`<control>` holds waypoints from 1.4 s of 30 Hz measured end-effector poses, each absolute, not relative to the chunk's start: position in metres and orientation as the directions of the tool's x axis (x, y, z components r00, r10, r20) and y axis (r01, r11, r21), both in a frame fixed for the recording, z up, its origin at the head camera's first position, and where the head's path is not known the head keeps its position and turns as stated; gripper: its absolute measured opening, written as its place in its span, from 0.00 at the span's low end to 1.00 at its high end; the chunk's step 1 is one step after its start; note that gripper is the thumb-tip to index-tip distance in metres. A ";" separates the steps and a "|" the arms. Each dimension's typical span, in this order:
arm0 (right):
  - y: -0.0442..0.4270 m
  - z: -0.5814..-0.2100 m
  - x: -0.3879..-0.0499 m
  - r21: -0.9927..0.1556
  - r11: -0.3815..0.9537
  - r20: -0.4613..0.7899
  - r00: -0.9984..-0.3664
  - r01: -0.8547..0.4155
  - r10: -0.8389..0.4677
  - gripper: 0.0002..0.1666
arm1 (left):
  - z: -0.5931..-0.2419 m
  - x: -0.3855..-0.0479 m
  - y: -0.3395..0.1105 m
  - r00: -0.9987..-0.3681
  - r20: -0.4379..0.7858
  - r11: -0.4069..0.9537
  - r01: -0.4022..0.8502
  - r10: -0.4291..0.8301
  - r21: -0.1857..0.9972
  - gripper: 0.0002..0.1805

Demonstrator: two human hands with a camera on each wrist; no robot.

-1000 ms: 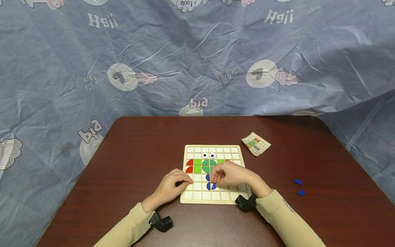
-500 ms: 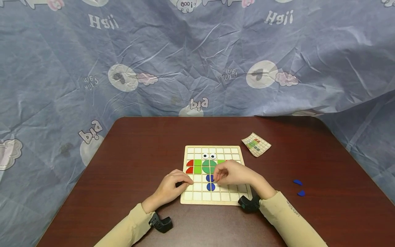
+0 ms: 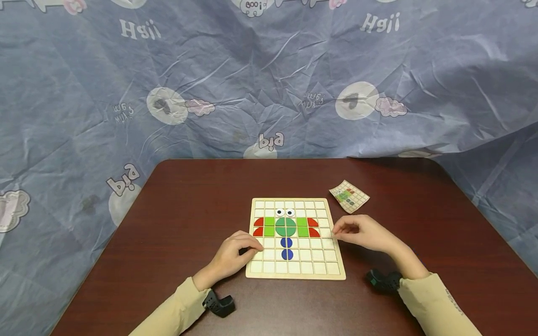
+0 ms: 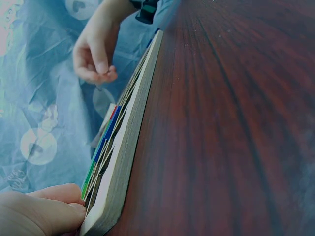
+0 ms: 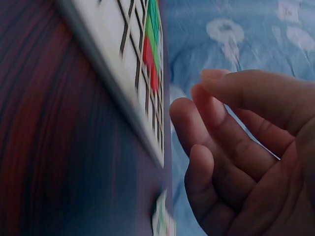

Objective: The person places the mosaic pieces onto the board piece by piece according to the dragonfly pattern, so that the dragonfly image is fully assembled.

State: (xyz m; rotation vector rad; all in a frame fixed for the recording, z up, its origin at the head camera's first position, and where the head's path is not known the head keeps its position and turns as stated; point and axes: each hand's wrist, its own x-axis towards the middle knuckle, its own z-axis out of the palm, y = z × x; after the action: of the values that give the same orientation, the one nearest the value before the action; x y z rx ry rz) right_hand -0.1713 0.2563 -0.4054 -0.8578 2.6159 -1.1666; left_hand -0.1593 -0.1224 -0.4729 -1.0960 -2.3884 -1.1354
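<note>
The pale gridded board point(image 3: 269, 266) lies on the table with coloured tiles in its cells. They form two eyes, a green circle point(image 3: 286, 227), light green squares point(image 3: 269, 227), red quarter-like pieces point(image 3: 313, 227) and two blue circles point(image 3: 287, 254). My left hand point(image 3: 236, 252) rests its fingertips on the board's left edge; in the left wrist view, thumb and finger point(image 4: 64, 191) touch its upper side. Just over the board's right edge hovers my right hand point(image 3: 364, 232). Its fingers are loosely bent, and the right wrist view shows nothing between them.
Behind the right hand lies a small picture card point(image 3: 350, 196) with a similar figure on a grid. The brown table point(image 3: 201, 196) ends at a blue printed cloth point(image 3: 235, 84). The right forearm point(image 3: 407, 261) hides the spot where two loose blue pieces lay.
My right hand has let go of a blue piece, which now completes the lower blue circle, and moved right to the board's edge. The left hand has stayed put.
</note>
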 end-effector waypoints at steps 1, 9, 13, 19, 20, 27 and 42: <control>0.263 -0.405 -0.170 -0.717 0.548 0.097 -0.840 -0.431 -0.534 0.05 | -0.473 -0.159 -0.122 -0.673 0.527 0.404 0.736 0.518 0.543 0.08; 0.311 -0.401 -0.158 -0.709 0.610 0.131 -0.917 -0.353 -0.377 0.08 | -0.472 -0.160 -0.123 -0.674 0.525 0.407 0.736 0.520 0.541 0.09; 0.330 -0.399 -0.155 -0.721 0.611 0.133 -0.930 -0.327 -0.341 0.10 | -0.472 -0.159 -0.123 -0.675 0.526 0.407 0.735 0.518 0.543 0.09; 0.359 -0.399 -0.153 -0.756 0.582 0.116 -0.935 -0.301 -0.334 0.14 | -0.472 -0.159 -0.122 -0.677 0.524 0.405 0.733 0.517 0.547 0.09; 0.364 -0.400 -0.154 -0.761 0.576 0.112 -0.935 -0.299 -0.337 0.14 | -0.472 -0.159 -0.122 -0.677 0.524 0.405 0.732 0.516 0.547 0.09; 0.387 -0.407 -0.153 -0.789 0.561 0.060 -0.940 -0.252 -0.337 0.16 | -0.472 -0.159 -0.122 -0.680 0.523 0.405 0.729 0.513 0.551 0.09; 0.416 -0.423 -0.152 -0.830 0.523 -0.067 -0.898 -0.192 -0.435 0.15 | -0.470 -0.158 -0.121 -0.672 0.533 0.402 0.737 0.514 0.543 0.09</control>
State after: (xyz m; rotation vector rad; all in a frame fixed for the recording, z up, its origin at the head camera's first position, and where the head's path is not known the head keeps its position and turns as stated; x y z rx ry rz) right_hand -0.1516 0.4164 -0.4233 -0.5268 2.4994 -1.3137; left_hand -0.1575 -0.1214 -0.4705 -1.0937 -2.3816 -1.1371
